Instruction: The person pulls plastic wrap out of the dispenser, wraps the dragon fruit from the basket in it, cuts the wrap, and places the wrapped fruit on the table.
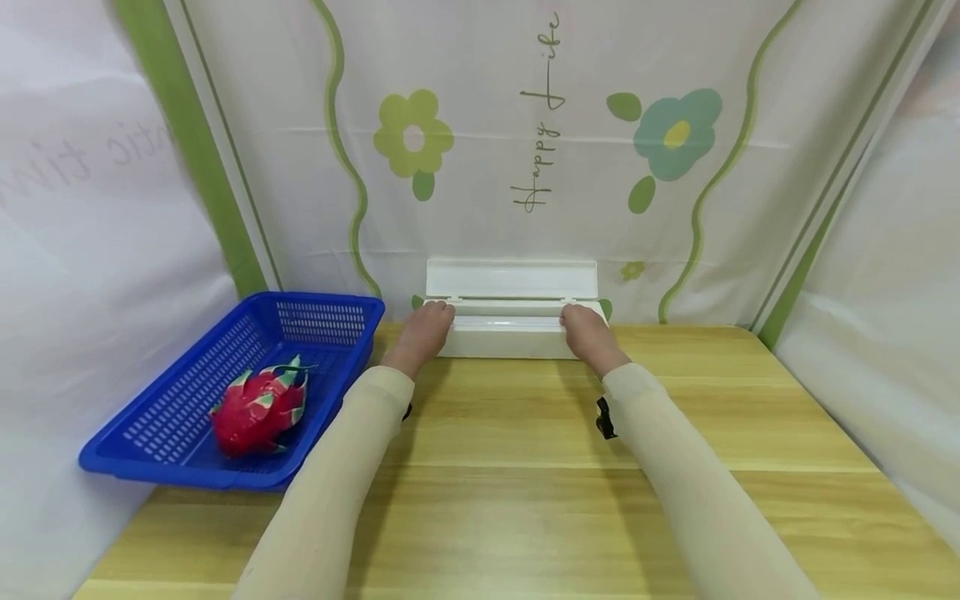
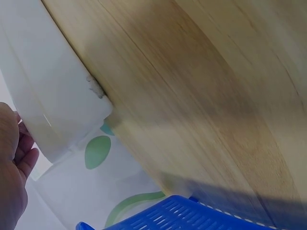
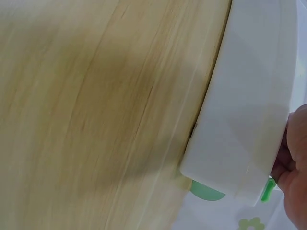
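A long white cling film box [image 1: 510, 343] stands at the back edge of the table, its lid [image 1: 512, 278] tipped up against the cloth. Between the hands, glossy cling film [image 1: 506, 322] shows as a pale strip across the opening. My left hand [image 1: 430, 329] is at the left end of the box, its curled fingers pinching the film at the inner rim. At the other end my right hand [image 1: 588, 332] does likewise. Both wrist views show fingers [image 2: 26, 158] bent behind the box's upper edge, with the fingertips partly hidden. A small green piece [image 3: 268, 189] appears by the right fingers.
To the left, a blue plastic basket [image 1: 330, 450] holds a red dragon fruit [image 1: 255, 412]. Printed cloth [image 1: 487, 225] hangs right behind the box, and more cloth closes in both sides. The wooden table [image 1: 510, 500] spreads out in front between the forearms.
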Demonstrator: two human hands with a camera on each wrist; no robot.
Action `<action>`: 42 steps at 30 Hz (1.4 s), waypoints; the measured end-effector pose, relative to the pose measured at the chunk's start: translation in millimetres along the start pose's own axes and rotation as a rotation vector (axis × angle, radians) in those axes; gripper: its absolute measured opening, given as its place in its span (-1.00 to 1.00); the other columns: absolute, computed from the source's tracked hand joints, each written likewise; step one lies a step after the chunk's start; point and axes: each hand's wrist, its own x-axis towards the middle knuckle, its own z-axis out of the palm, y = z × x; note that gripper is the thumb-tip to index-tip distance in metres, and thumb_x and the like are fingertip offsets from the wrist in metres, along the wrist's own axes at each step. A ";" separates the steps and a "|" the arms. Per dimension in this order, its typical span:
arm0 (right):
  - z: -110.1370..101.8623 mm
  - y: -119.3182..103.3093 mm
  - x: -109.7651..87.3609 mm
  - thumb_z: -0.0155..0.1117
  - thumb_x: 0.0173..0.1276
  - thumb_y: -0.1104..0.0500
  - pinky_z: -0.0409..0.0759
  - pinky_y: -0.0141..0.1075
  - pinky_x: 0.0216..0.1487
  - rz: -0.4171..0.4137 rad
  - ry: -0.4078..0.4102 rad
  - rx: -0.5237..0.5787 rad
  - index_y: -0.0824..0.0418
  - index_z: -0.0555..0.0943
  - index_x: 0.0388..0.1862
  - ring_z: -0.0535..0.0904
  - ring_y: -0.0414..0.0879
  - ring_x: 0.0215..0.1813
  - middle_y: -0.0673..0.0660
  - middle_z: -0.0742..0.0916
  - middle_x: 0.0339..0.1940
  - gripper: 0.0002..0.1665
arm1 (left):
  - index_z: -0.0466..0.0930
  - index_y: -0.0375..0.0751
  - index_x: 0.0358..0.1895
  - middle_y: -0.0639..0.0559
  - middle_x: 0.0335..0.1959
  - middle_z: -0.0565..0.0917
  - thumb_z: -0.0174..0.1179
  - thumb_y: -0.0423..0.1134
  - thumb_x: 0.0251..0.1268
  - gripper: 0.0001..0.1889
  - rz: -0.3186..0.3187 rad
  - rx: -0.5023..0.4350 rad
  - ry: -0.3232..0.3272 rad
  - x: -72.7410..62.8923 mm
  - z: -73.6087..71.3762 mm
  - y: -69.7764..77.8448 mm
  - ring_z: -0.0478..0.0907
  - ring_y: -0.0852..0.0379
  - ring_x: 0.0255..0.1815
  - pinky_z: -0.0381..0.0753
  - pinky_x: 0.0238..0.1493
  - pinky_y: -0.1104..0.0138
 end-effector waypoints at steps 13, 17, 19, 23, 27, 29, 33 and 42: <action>2.2 7.4 -2.2 -0.04 0.51 0.38 0.54 -0.06 0.06 -0.032 0.045 0.049 0.39 0.48 -0.07 0.56 0.16 -0.03 0.28 0.64 -0.15 -0.85 | 0.48 -0.39 -0.19 -0.18 -0.33 0.56 0.08 -0.53 0.32 -0.93 0.043 -0.014 0.007 -1.2 0.2 -5.3 0.55 -0.08 -0.30 0.61 -0.30 0.19; 1.6 9.5 -3.1 -0.02 0.53 0.31 0.56 -0.06 -0.01 -0.065 0.064 0.046 0.38 0.50 -0.13 0.56 0.13 -0.12 0.24 0.63 -0.24 -0.85 | 0.47 -0.38 -0.24 -0.17 -0.37 0.54 0.11 -0.45 0.35 -0.97 0.062 -0.030 0.036 -1.9 0.6 -6.5 0.53 -0.08 -0.34 0.59 -0.33 0.18; 1.6 10.3 -3.6 0.00 0.53 0.28 0.55 -0.07 -0.06 -0.075 0.062 0.054 0.36 0.50 -0.14 0.55 0.11 -0.15 0.22 0.62 -0.26 -0.85 | 0.46 -0.37 -0.24 -0.16 -0.38 0.54 0.14 -0.39 0.38 -0.91 0.065 -0.031 0.045 -2.5 0.7 -6.7 0.53 -0.08 -0.34 0.59 -0.33 0.17; 2.1 11.2 -4.4 0.10 0.50 0.24 0.53 -0.05 0.01 -0.087 0.063 0.073 0.38 0.50 0.00 0.56 0.14 -0.06 0.27 0.64 -0.12 -0.77 | 0.49 -0.37 -0.18 -0.16 -0.33 0.57 0.17 -0.32 0.39 -0.86 0.056 -0.025 0.036 -3.1 0.6 -6.2 0.55 -0.08 -0.30 0.60 -0.28 0.18; 2.7 11.5 -5.8 0.13 0.47 0.26 0.47 0.00 0.17 -0.120 0.076 0.053 0.43 0.48 0.16 0.53 0.21 0.10 0.33 0.63 0.02 -0.64 | 0.57 -0.37 -0.14 -0.15 -0.30 0.57 0.17 -0.29 0.39 -0.83 0.057 0.006 0.029 -3.2 0.6 -5.0 0.55 -0.06 -0.27 0.61 -0.25 0.20; 3.0 11.3 -6.8 0.14 0.46 0.29 0.48 -0.01 0.15 -0.142 0.089 0.037 0.43 0.52 0.14 0.53 0.21 0.07 0.33 0.64 -0.02 -0.66 | 0.61 -0.36 -0.17 -0.14 -0.31 0.55 0.17 -0.28 0.40 -0.83 0.060 0.026 0.034 -3.4 1.2 -4.6 0.54 -0.05 -0.30 0.61 -0.28 0.20; 3.4 10.5 -8.7 0.15 0.44 0.31 0.54 -0.06 0.01 -0.179 0.129 0.014 0.41 0.62 0.01 0.55 0.14 -0.10 0.26 0.63 -0.19 -0.75 | 0.67 -0.34 -0.28 -0.14 -0.34 0.50 0.16 -0.31 0.40 -0.84 0.060 0.025 0.064 -3.9 2.5 -3.7 0.50 -0.04 -0.36 0.59 -0.38 0.19; 5.6 10.7 -9.7 0.16 0.43 0.33 0.55 -0.05 0.00 -0.239 0.209 -0.025 0.39 0.68 -0.20 0.58 0.16 -0.10 0.26 0.66 -0.19 -0.83 | 0.70 -0.31 -0.31 -0.14 -0.27 0.59 0.14 -0.36 0.40 -0.84 0.054 0.030 0.073 -2.5 6.6 -2.9 0.55 -0.06 -0.26 0.62 -0.27 0.17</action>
